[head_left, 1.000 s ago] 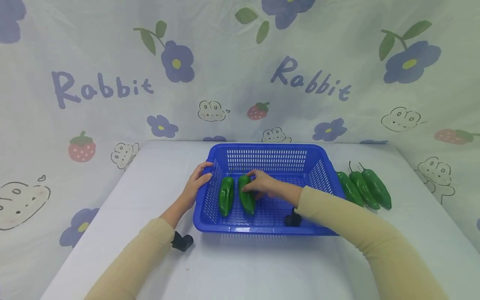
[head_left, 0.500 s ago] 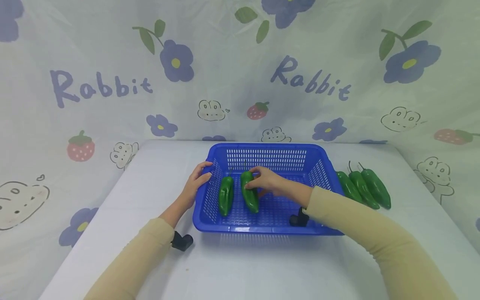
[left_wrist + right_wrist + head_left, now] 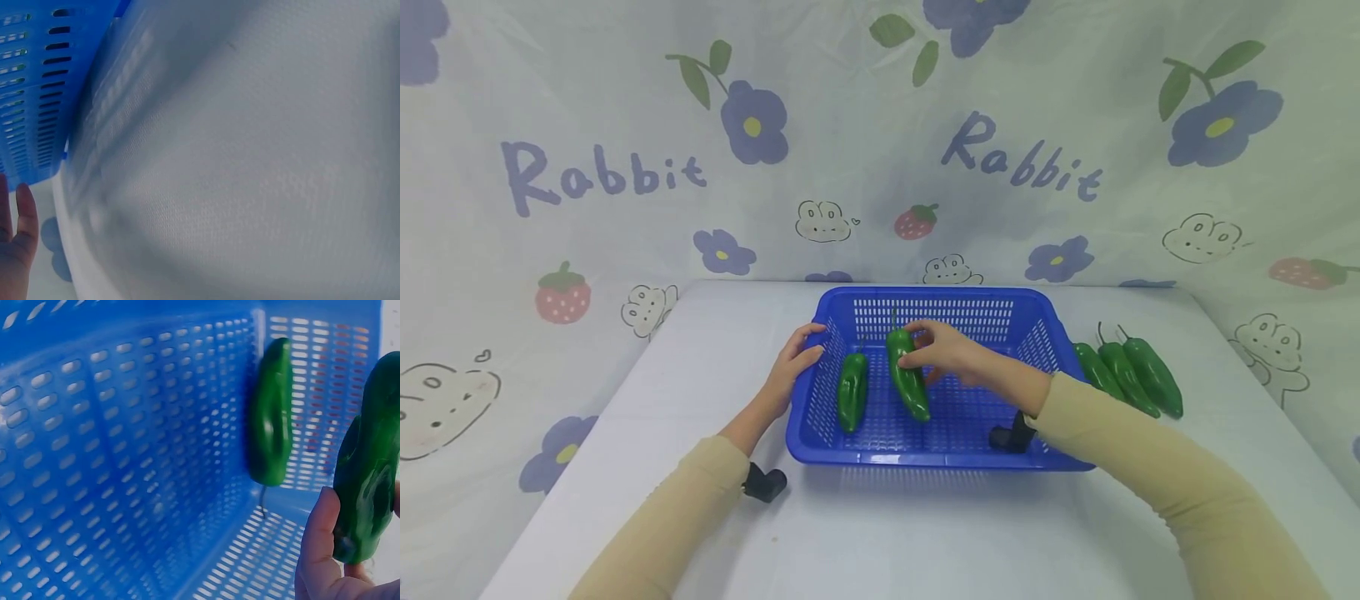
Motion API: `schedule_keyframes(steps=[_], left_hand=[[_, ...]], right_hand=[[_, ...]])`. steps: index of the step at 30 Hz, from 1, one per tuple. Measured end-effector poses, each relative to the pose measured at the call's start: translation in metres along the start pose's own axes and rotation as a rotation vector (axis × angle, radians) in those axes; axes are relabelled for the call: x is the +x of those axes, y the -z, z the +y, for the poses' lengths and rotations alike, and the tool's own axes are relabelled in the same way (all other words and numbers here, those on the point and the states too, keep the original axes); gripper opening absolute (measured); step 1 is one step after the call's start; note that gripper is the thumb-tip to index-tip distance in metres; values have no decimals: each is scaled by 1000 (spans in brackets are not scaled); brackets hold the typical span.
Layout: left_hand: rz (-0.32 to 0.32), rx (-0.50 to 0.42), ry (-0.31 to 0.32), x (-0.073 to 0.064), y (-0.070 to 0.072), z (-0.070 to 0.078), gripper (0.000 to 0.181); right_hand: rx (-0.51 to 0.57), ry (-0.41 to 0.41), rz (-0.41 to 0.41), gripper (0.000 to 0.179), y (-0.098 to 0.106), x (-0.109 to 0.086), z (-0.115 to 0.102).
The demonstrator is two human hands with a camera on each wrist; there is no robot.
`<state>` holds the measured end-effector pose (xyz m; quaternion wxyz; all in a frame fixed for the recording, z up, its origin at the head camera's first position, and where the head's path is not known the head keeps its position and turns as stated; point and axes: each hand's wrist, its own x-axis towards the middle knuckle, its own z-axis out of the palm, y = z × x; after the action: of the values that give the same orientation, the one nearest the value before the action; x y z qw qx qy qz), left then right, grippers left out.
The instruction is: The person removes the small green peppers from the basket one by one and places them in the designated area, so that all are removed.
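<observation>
In the head view, a blue plastic basket [image 3: 880, 459] stands on the white table. My right hand [image 3: 947, 350] pinches a green chili pepper [image 3: 908, 385] between thumb and fingers above the basket's floor; its stem end points away. The right wrist view shows this pepper [image 3: 370, 469] up close, with the thumb on its side. Another green chili pepper [image 3: 852, 393] lies inside along the basket's left side. My left hand [image 3: 786, 367] rests with extended fingers on the left rim; in the left wrist view its fingers [image 3: 26, 212] look straight beside the basket's corner.
To the basket's right, several green chili peppers [image 3: 1129, 375] lie side by side on the white table [image 3: 715, 333], one partly hidden by the basket. Black devices sit at the left wrist [image 3: 764, 483] and right wrist [image 3: 1013, 435]. A printed cloth [image 3: 865, 167] hangs behind.
My right hand has lifted its pepper and carried it slightly right and away from the other pepper in the basket. The left hand and the basket have stayed in place.
</observation>
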<state>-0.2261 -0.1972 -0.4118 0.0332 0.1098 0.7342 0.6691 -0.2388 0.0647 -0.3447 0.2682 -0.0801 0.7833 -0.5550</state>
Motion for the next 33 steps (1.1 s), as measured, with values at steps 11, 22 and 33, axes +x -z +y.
schedule_keyframes(steps=[11,22,33], left_hand=[[4,43,0,0,-1,1,42],[5,47,-15,1,-1,-1,41],[16,39,-1,0,-1,0,42]], right_hand=[[-3,77,22,62,18,-20,-15],[65,119,48,63,47,-42,-23],[120,170,69,63,77,-64,-21]])
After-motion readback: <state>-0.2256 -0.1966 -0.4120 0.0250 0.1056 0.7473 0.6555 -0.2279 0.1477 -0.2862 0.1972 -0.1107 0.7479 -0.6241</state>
